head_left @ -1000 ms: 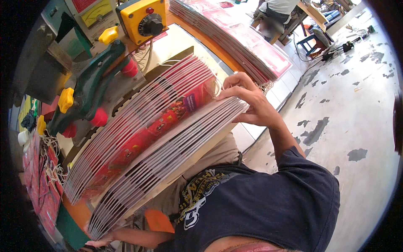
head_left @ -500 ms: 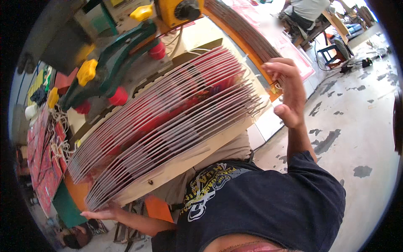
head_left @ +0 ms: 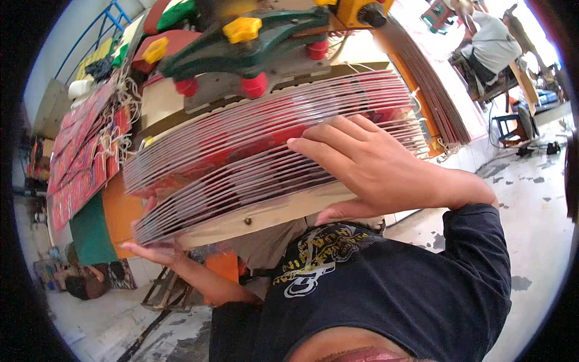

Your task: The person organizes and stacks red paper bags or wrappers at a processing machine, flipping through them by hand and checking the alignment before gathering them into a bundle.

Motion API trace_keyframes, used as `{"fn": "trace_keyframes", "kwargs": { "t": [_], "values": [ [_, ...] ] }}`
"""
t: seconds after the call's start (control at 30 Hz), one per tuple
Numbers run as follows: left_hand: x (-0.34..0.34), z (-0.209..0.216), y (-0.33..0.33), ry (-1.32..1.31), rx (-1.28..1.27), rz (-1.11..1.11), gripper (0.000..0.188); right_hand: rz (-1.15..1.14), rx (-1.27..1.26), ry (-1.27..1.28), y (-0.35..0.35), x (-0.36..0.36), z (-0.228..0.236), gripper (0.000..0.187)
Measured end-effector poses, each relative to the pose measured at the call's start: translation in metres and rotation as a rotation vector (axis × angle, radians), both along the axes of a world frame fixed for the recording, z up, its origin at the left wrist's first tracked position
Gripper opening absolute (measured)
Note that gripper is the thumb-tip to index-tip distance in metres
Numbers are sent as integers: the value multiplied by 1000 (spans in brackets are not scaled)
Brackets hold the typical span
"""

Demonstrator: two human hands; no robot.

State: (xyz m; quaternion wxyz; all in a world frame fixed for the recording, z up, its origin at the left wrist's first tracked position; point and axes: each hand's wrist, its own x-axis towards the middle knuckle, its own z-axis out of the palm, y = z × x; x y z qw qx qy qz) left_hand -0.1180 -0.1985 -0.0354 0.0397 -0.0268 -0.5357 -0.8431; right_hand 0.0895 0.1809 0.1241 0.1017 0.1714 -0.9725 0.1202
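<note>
Two rows of thin red-and-white sheets (head_left: pixel 241 170), packed on edge with their pale edges upward, lie in front of me on a pale board (head_left: pixel 289 206). My right hand (head_left: pixel 368 166) reaches across the right part of the near row, palm down. Its fingers stretch over the sheet edges, with the thumb apart on the near side. At the left end of the near row is my left hand (head_left: pixel 158 252), partly hidden by the sheets. Its thumb points left along the near corner and a finger shows beyond the end.
A dark green machine frame (head_left: pixel 283 51) with yellow knobs and red feet stands behind the sheets. Red printed sheets with white cords (head_left: pixel 84 151) hang at the left. A stack of brown boards (head_left: pixel 431 90) lies at the right. Another person (head_left: pixel 491 45) sits at the far right.
My right hand has come down and left from the air beyond the right end onto the near row. My left hand stays at the left end. The whole view has turned.
</note>
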Motion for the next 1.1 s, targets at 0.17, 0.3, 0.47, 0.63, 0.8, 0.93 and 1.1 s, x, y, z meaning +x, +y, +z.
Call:
{"fn": "trace_keyframes", "kwargs": {
  "t": [0.17,0.3,0.47,0.63,0.8,0.93,1.1],
  "values": [
    [1,-8,-5,31,56,-53,94,-57,121,-34,-29,-23,2,79],
    [4,-11,-7,144,90,-81,86,-90,118,-76,-52,-36,-8,73],
    [-1,-29,-13,265,48,-144,93,-212,98,-125,-69,-33,-28,73],
    [1,-22,-7,250,-21,-88,100,-135,165,-79,-63,-39,-39,56],
    [8,-14,-9,284,-65,-129,103,-111,211,-140,-54,-48,-42,53],
    [7,-20,-23,138,72,12,101,-142,214,-191,-52,-44,-26,53],
    [14,-3,-5,72,207,157,95,-243,199,-222,-60,-23,36,46]
  ]
}}
